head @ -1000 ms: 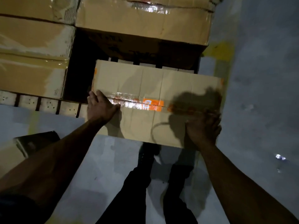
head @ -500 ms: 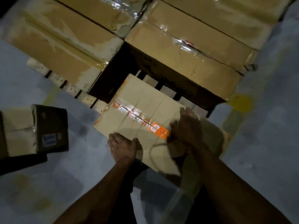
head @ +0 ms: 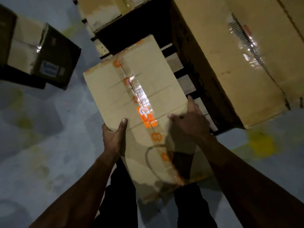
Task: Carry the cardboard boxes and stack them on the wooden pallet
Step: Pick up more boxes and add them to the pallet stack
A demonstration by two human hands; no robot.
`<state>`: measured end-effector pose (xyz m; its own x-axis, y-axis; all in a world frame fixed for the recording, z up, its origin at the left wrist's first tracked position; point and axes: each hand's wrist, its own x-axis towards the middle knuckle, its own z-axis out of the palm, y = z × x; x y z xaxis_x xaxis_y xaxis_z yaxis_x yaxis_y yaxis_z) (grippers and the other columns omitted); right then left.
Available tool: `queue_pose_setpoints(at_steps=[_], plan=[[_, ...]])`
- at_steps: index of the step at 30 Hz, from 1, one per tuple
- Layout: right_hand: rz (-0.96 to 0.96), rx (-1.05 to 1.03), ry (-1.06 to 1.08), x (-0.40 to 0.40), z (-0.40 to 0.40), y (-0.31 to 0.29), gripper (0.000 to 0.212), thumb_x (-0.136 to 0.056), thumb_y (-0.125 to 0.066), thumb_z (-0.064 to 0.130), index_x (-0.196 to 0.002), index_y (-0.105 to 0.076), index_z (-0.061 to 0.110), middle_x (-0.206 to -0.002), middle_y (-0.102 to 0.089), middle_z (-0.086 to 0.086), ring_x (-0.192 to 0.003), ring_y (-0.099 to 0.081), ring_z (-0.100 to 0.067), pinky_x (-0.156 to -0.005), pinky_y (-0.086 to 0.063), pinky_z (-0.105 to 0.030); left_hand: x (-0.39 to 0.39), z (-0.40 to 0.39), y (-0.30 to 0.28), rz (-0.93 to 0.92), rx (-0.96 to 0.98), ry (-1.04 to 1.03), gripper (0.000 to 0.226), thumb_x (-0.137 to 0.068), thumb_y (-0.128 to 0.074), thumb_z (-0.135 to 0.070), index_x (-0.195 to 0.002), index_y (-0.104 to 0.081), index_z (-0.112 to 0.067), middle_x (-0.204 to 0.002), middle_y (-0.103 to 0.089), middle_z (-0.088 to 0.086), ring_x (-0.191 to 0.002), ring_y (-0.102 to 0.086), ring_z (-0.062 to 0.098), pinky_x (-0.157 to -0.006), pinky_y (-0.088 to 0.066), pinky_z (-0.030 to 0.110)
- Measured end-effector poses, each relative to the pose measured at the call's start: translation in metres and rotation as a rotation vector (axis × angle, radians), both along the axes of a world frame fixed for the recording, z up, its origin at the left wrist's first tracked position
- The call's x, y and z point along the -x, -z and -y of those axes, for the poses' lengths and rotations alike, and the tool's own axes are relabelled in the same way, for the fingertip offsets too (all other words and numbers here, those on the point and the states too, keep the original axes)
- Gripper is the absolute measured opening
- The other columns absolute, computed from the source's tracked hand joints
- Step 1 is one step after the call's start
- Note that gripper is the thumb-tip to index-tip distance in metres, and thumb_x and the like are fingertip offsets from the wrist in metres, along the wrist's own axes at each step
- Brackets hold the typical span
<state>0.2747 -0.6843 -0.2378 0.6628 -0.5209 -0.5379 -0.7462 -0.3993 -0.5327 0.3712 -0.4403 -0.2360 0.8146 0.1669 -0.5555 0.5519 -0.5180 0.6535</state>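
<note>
A long cardboard box (head: 148, 76) sealed with orange-printed tape lies lengthwise in front of me, its far end over the pallet's slats (head: 182, 79) and its near end out over the floor. My left hand (head: 113, 135) grips the box's left edge, thumb on top and fingers under the side. My right hand (head: 190, 120) lies on the top near the right edge, with its fingers curled over that edge. A large taped box (head: 246, 66) stands on the pallet to the right of it. Another taped box (head: 102, 12) sits at the far end.
On the floor to the left stands a dark box with a white label (head: 49, 63). Grey concrete floor with yellow paint marks (head: 259, 143) surrounds the pallet. My dark trouser legs (head: 121, 195) show below the carried box.
The box has turned from lying crosswise to pointing away from me. My left hand moved from its top to its left edge, my right hand from the near side to the right edge.
</note>
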Motion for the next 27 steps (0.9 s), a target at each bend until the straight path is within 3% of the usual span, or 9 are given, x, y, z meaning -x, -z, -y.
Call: queue_pose_setpoints(at_steps=[2,8,10,14,17,21,24,27], plan=[[0.040,-0.005,0.003,-0.002,0.003,0.002,0.097,-0.078,-0.073,0.062,-0.152,-0.026,0.020,-0.141,-0.048,-0.012,-0.126,-0.050,-0.035,-0.091,-0.043,-0.040,0.007,-0.001,0.003,0.044,0.058,-0.012,0.060,-0.087,-0.076,-0.038,-0.135,-0.051,-0.014,-0.123,-0.065,0.000,-0.108,-0.065,0.014,-0.095,-0.053,0.032],[0.107,-0.063,0.048,-0.010,0.010,0.004,0.091,-0.072,-0.078,0.062,-0.143,-0.037,0.024,-0.133,-0.054,-0.005,-0.120,-0.054,-0.028,-0.087,-0.044,-0.034,0.011,-0.001,0.010,0.066,0.149,-0.116,0.082,-0.065,-0.079,-0.065,-0.134,-0.057,-0.025,-0.120,-0.071,-0.006,-0.110,-0.067,0.016,-0.099,-0.054,0.047],[0.132,-0.057,0.051,-0.014,0.017,-0.003,0.090,-0.072,-0.078,0.061,-0.143,-0.038,0.022,-0.134,-0.054,-0.006,-0.121,-0.054,-0.029,-0.091,-0.046,-0.038,0.009,0.004,0.007,0.070,0.168,-0.119,0.084,-0.063,-0.079,-0.068,-0.133,-0.057,-0.027,-0.119,-0.071,-0.007,-0.109,-0.068,0.016,-0.098,-0.054,0.049],[0.135,0.067,0.020,-0.026,0.036,-0.024,0.087,-0.077,-0.078,0.055,-0.146,-0.038,0.020,-0.136,-0.055,-0.008,-0.125,-0.052,-0.032,-0.087,-0.036,-0.032,-0.003,0.023,-0.001,0.088,0.225,-0.090,0.080,-0.068,-0.079,-0.064,-0.136,-0.056,-0.028,-0.121,-0.071,-0.005,-0.110,-0.068,0.018,-0.097,-0.055,0.049],[0.159,0.124,0.028,-0.035,0.052,-0.038,0.090,-0.076,-0.076,0.059,-0.147,-0.037,0.020,-0.136,-0.055,-0.010,-0.124,-0.053,-0.035,-0.094,-0.043,-0.041,-0.016,0.041,-0.009,0.103,0.249,-0.062,0.084,-0.067,-0.077,-0.066,-0.138,-0.053,-0.028,-0.123,-0.069,-0.005,-0.112,-0.067,0.019,-0.098,-0.054,0.049],[0.150,0.109,0.004,-0.052,0.078,-0.046,0.098,-0.070,-0.065,0.073,-0.145,-0.036,0.018,-0.138,-0.053,-0.012,-0.128,-0.048,-0.036,-0.104,-0.042,-0.048,-0.036,0.061,-0.016,0.115,0.256,-0.006,0.082,-0.073,-0.075,-0.063,-0.142,-0.047,-0.027,-0.129,-0.064,-0.005,-0.115,-0.063,0.019,-0.101,-0.052,0.049],[0.175,0.317,-0.082,-0.060,0.093,-0.044,0.096,-0.072,-0.053,0.077,-0.142,-0.039,0.013,-0.146,-0.043,-0.013,-0.138,-0.032,-0.034,-0.114,-0.026,-0.052,-0.049,0.074,-0.012,0.131,0.257,0.012,0.069,-0.078,-0.075,-0.056,-0.136,-0.048,-0.030,-0.125,-0.063,-0.007,-0.114,-0.063,0.017,-0.101,-0.052,0.047],[0.050,0.449,-0.225,-0.062,0.105,-0.027,0.095,-0.083,-0.043,0.077,-0.152,-0.026,0.014,-0.164,-0.011,-0.013,-0.151,-0.003,-0.032,-0.119,-0.002,-0.053,-0.056,0.087,0.001,0.107,0.221,0.036,0.067,-0.079,-0.074,-0.055,-0.135,-0.046,-0.030,-0.130,-0.061,-0.002,-0.119,-0.059,0.023,-0.105,-0.048,0.051]])
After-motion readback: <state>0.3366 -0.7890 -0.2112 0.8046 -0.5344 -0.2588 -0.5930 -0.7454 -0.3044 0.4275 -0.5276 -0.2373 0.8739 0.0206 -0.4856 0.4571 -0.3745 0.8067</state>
